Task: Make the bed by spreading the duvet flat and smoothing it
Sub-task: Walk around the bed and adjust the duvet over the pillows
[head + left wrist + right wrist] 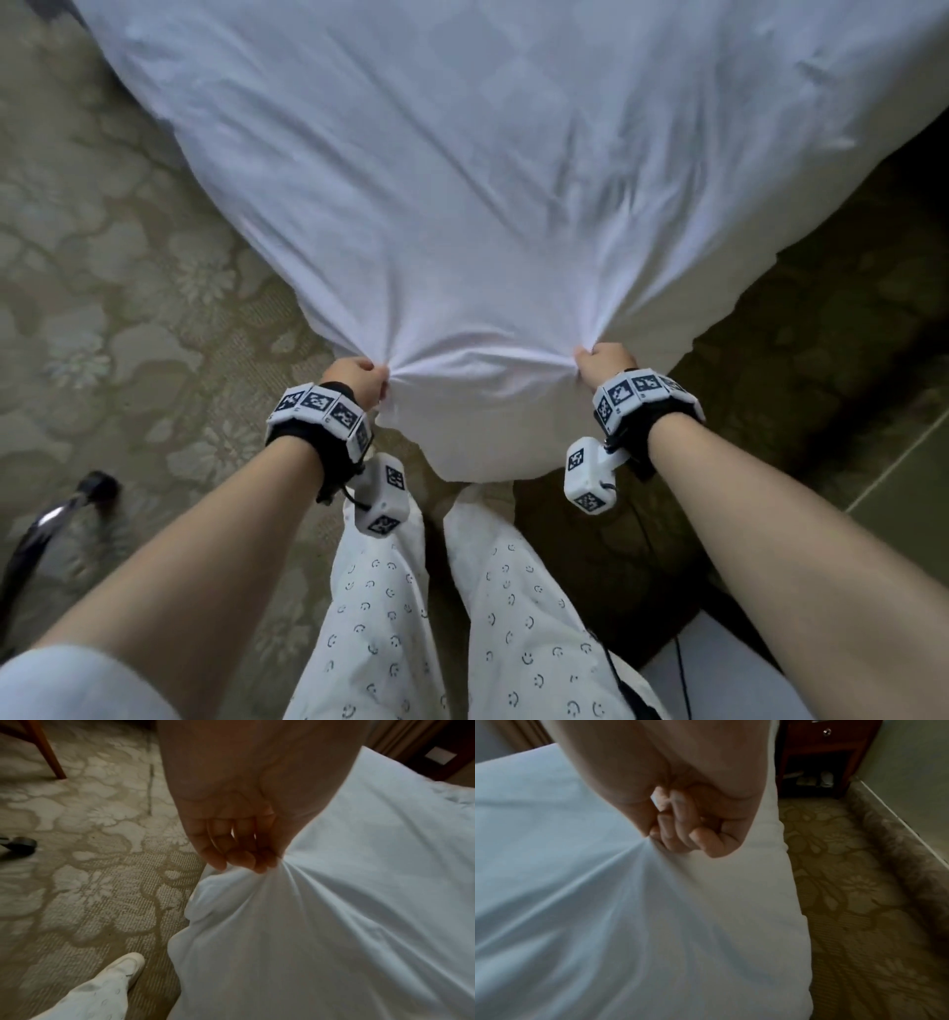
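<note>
duvet [462, 169]: white, lies over the bed, running straight away from the person; its near end is drawn to a blunt corner that hangs off the bed and ends just in front of the person's legs [441, 606].
duvet long axis: away from the person, up the head view; the pull line looks the same, back toward the body.
left hand [358, 384]: at the duvet's near-left edge, fingers [239, 858] curled tight with a bunch of cloth gathered between fingertips and thumb; creases fan out from the grip.
right hand [603, 367]: at the duvet's near-right edge, closed in a fist [695, 829] over a gather of cloth; creases fan out from it too.
hands to duvet: both on the near end, level with each other, neither nearer; the cloth between them is slack and sags in a shallow fold.
creases: long tension lines run from each grip up the duvet; a patch of wrinkles on its right half.
step, as I read it: tugging the near end taut, then likely laying it down and smoothing.
duvet's left side: patterned carpet [128, 267], open floor; a dark curved object [56, 514] on it, well apart from the duvet; a wooden leg [46, 750] farther off.
duvet's right side: narrower strip of carpet, then a wall; a dark wood nightstand [826, 754] farther along that side.
room to move: judged freer on the left than on the right.
</note>
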Tool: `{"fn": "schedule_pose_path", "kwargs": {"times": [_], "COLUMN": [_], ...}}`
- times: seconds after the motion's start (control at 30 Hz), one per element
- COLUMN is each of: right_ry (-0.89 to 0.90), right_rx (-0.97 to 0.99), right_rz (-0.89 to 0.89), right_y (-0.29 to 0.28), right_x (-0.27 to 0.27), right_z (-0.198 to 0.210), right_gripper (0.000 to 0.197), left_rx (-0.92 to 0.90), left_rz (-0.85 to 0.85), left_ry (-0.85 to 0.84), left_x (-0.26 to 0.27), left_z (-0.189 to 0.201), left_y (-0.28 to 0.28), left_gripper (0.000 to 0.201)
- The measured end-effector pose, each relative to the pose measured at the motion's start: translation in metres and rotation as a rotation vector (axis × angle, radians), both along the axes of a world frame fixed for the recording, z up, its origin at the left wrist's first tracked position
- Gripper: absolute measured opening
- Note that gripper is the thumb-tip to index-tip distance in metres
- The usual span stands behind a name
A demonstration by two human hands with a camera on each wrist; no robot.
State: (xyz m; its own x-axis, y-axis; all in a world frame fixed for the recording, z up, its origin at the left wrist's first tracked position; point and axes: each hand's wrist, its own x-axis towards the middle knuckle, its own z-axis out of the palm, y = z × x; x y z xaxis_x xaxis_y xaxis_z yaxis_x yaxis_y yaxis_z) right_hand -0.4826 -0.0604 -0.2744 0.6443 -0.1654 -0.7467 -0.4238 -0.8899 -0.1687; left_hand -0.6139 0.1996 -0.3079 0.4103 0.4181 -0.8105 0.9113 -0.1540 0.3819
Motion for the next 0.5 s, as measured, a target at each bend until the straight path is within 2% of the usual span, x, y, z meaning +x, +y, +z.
{"fn": "schedule_pose_path", "kwargs": {"times": [0.17,0.27,0.5], "right_ry": [-0.058,-0.138,-0.279], "right_rx": [0.082,0.154,0.272], "right_rz": [0.007,-0.019,-0.076], "right_y": [-0.021,-0.029,-0.038], "right_x": [-0.014,-0.018,-0.033], "right_z": [0.057,0.078,0.125], "right_gripper": [0.038,0.041,0.035], "left_rx": [0.127,0.125,0.135], "left_rz": [-0.052,-0.036,-0.012], "left_ry": [-0.065,-0.141,-0.288], "left_x": [-0.012,-0.016,-0.032], "left_z": [0.074,0.104,0.166], "left_y": [-0.020,-0.023,-0.026], "left_gripper": [0.030,0.037,0.038]}}
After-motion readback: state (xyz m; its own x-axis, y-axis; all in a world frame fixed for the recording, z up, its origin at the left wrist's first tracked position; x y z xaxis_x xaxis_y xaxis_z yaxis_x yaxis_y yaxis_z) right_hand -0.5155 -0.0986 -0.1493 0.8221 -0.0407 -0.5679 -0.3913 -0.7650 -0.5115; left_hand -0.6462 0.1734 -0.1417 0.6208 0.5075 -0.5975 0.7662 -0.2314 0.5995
